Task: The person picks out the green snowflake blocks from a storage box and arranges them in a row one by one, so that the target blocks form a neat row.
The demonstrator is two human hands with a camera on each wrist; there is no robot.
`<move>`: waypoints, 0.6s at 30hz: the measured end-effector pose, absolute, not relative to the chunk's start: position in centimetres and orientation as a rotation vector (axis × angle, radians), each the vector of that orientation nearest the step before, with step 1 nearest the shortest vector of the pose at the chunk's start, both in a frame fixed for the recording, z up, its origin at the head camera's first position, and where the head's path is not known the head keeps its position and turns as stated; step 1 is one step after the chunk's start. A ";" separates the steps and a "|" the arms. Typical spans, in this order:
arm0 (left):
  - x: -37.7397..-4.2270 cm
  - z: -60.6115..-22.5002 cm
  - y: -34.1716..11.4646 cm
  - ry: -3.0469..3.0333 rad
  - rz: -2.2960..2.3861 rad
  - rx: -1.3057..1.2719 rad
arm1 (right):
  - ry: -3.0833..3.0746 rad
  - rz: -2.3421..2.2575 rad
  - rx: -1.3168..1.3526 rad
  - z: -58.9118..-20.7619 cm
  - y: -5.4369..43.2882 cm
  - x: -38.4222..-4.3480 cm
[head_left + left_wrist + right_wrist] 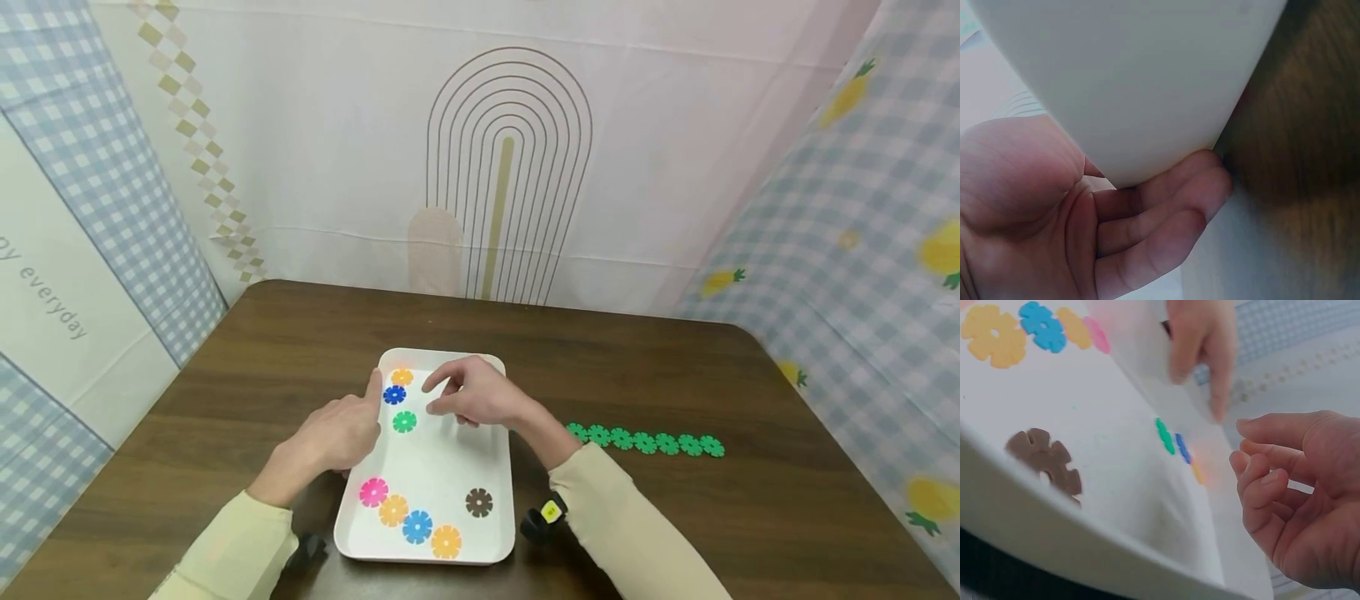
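Note:
A white tray [450, 467] lies on the table, with flower-shaped plastic discs in it. My left hand [341, 433] grips the tray's left side; in the left wrist view its curled fingers [1160, 212] press against the outer wall, and the index finger extends along the rim. Near that finger are an orange disc [402, 377], a dark blue disc [394, 395] and a green disc [404, 422]. My right hand [476, 392] hovers over the tray's far part, its fingers loosely bent and apart, holding nothing. The right wrist view shows a gap between thumb and fingers.
Nearer in the tray lie a pink disc [373, 492], a light blue disc [417, 527], two light orange discs [446, 542] and a brown disc [479, 502]. A chain of joined green discs [645, 442] stretches across the brown table [637, 367] right of the tray, partly behind the right forearm.

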State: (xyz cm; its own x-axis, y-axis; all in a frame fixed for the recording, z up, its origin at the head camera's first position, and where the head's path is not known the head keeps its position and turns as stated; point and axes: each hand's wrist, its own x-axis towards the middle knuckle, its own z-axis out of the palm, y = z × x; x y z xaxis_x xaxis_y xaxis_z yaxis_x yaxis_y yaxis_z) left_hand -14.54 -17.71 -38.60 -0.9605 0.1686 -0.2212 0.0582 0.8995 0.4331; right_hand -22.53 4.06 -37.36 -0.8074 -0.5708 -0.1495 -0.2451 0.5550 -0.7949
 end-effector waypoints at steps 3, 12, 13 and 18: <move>-14.7 -38.5 -17.6 2.797 0.642 0.154 | 2.414 -1.065 -0.640 -37.8 3.1 -22.8; -15.1 -38.5 -17.3 2.795 0.653 0.154 | 2.426 -0.915 -0.576 -38.5 1.9 -23.5; -15.1 -38.5 -17.3 2.797 0.652 0.156 | 2.424 -0.909 -0.569 -38.5 1.8 -23.5; -15.3 -38.6 -17.2 2.800 0.642 0.150 | 2.421 -0.876 -0.542 -38.8 1.5 -24.0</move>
State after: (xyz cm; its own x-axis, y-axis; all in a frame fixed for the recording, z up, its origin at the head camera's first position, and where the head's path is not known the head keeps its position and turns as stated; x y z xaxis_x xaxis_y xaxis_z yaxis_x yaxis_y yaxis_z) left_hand -15.35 -17.19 -38.55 -0.9596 0.1581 -0.2325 0.0411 0.8969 0.4404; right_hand -23.95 1.47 -38.84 -0.7930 -0.5178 -0.3212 -0.1926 0.7131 -0.6741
